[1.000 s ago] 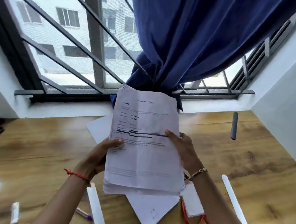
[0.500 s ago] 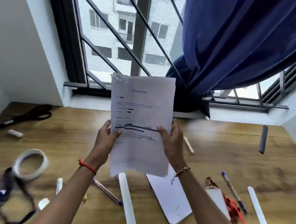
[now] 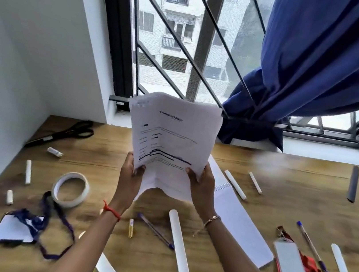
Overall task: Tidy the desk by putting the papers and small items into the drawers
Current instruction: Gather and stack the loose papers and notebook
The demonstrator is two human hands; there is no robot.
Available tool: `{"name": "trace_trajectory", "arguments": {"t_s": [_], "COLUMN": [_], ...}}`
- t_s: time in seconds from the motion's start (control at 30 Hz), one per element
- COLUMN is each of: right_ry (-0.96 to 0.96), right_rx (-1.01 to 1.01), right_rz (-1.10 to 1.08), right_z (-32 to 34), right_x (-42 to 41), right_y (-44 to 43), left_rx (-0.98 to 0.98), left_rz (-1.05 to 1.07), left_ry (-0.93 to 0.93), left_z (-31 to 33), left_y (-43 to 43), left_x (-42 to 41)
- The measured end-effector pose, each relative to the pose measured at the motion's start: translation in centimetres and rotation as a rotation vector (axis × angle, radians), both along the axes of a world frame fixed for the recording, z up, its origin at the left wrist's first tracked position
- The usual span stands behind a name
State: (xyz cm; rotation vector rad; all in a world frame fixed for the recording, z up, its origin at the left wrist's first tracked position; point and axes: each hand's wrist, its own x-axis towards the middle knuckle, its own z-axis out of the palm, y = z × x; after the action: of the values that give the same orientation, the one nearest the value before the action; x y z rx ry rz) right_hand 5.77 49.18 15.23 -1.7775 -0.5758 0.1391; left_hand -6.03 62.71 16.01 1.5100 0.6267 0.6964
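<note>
Both hands hold a stack of papers (image 3: 170, 143) upright above the wooden desk (image 3: 281, 197), well clear of its surface. The left hand (image 3: 130, 175) pinches the lower left edge, the right hand (image 3: 203, 186) the lower right edge, thumbs on the printed front. The desk meets a white wall on the left and the window sill at the back; its near edge is cut off. Around the arms lie a tape roll (image 3: 70, 189), a pen (image 3: 156, 231), a white tube (image 3: 180, 254), a badge with blue lanyard (image 3: 20, 228) and a notebook (image 3: 238, 217) partly hidden behind the right arm. The small print is unreadable. No drawer shows.
</note>
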Motion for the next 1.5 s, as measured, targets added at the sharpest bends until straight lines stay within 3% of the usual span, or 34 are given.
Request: {"name": "trace_trajectory", "arguments": {"t_s": [0.2,0.53,0.77,0.93,1.07,1.23,1.5], "right_ry": [-0.062,-0.001,0.124,0.382,0.501,0.505,0.402], "right_rx": [0.043,0.048,0.149,0.218,0.225,0.098,-0.064], "right_rz": [-0.035,0.019,0.078,0.204,0.256,0.202,0.156], "right_z": [0.1,0.9,3.7,4.2,4.1,3.4,3.5], "right_x": [-0.2,0.0,0.9,2.6,3.1,3.1,1.8], "right_y": [0.3,0.9,2.0,0.9,0.1,0.0,-0.6], "left_rx": [0.06,0.148,0.161,0.029,-0.198,-0.327,-0.344], "left_rz": [0.05,0.016,-0.044,-0.021,-0.115,-0.237,-0.166], "left_ry": [-0.015,0.073,0.025,-0.005,0.01,0.128,0.172], "left_z": [-0.1,0.5,2.9,3.5,4.6,3.8,1.7], "left_y": [0.2,0.7,-0.1,1.4,1.9,1.9,0.1], "left_x": [0.4,1.2,1.7,1.8,1.9,2.3,2.7]}}
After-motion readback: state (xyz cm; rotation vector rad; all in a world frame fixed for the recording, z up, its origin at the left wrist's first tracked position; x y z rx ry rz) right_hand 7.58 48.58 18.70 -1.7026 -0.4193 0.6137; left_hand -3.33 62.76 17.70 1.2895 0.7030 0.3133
